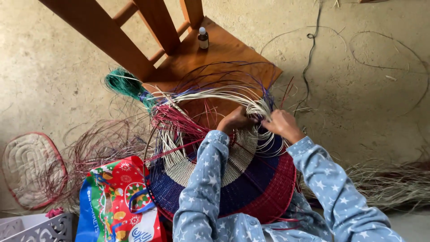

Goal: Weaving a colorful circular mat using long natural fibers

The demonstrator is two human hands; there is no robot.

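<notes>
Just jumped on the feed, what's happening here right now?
A person in a star-patterned blue top is weaving a round basket with cream, blue and red bands. Both hands work at its far edge: the left hand and right hand grip the loose cream strands that arch up from the weave. Red and blue strands fan out to the left. Behind stands a wooden chair with a small bottle on its seat. A colourful bag sits at lower left.
</notes>
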